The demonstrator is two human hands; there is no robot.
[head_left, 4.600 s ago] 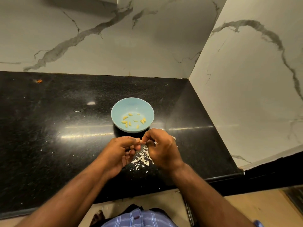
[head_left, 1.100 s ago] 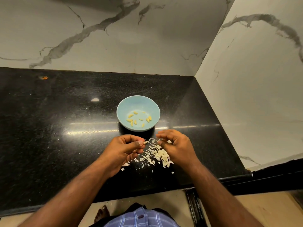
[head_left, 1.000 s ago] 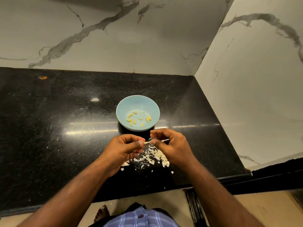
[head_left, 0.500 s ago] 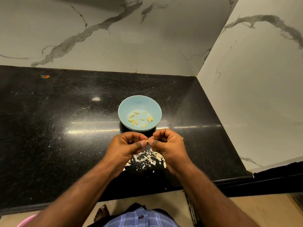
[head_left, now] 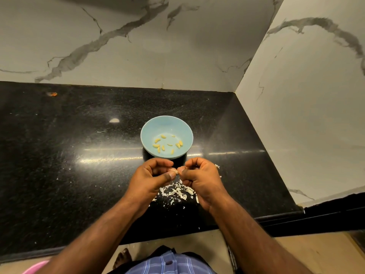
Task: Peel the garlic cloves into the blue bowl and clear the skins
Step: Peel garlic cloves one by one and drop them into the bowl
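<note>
Garlic clove (head_left: 176, 171), seemingly half-peeled, pinched between both hands' fingertips

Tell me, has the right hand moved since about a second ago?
Yes. The right hand has lifted off the skins on the counter and come up beside the left hand, nearer the blue bowl.

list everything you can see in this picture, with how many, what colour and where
bowl: one, light blue, on the counter just beyond the hands
peeled cloves: about ten, yellow, in the bowl
clove: one, pale, pinched between both hands
skins: a scattered pile, white, on the counter under the hands
counter: one, black speckled, in a corner
walls: two, white marble with grey veins, behind and to the right
orange speck: one, far left of the counter
left hand: one, fingers curled on the clove
right hand: one, fingers curled on the clove
</note>
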